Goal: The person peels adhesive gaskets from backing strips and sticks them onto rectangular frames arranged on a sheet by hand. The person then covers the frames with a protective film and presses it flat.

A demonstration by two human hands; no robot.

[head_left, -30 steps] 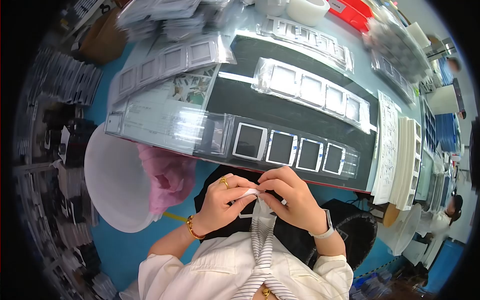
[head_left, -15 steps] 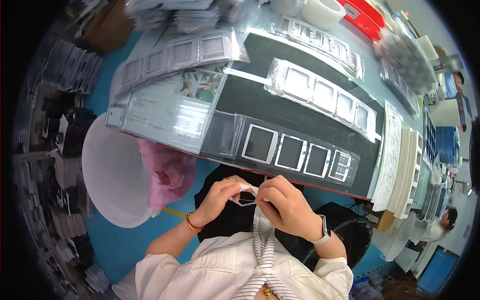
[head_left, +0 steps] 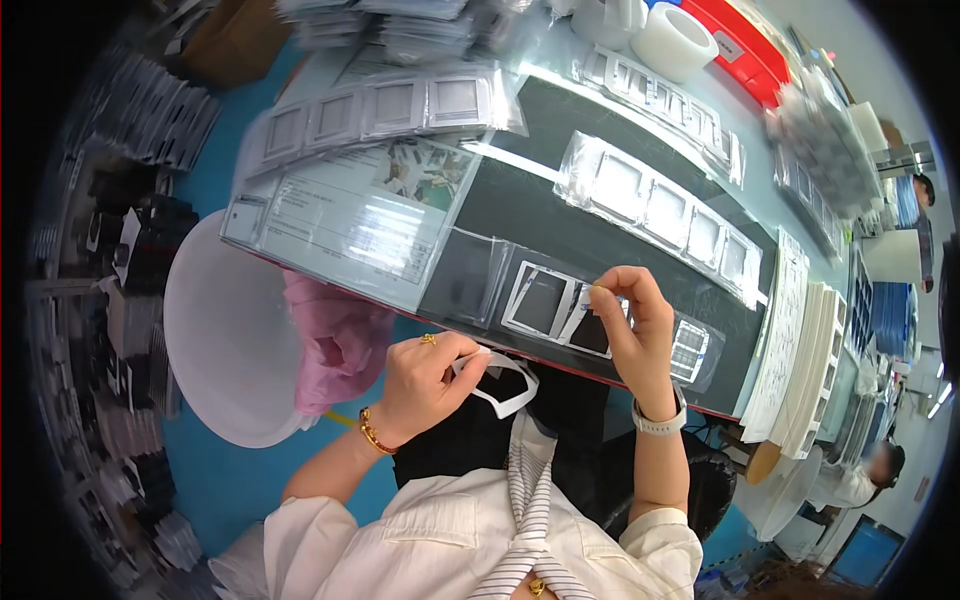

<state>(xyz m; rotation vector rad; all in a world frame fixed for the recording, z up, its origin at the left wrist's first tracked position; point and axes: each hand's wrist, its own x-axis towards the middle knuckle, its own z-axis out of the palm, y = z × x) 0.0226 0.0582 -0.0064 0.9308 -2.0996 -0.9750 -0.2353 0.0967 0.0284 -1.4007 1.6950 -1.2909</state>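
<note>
Near lower centre, my left hand pinches a white frame; above right, my right hand grasps a white strip over the surface.

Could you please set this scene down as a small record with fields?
Left hand: fingers pinching a loose white loop
Right hand: fingers at a white frame in the near row; whether they grip it is unclear
On dark mat: a wrapped strip of frames, beyond the near row
Far side: white roll, red bin
Beside left arm: white tub, pink material
</note>
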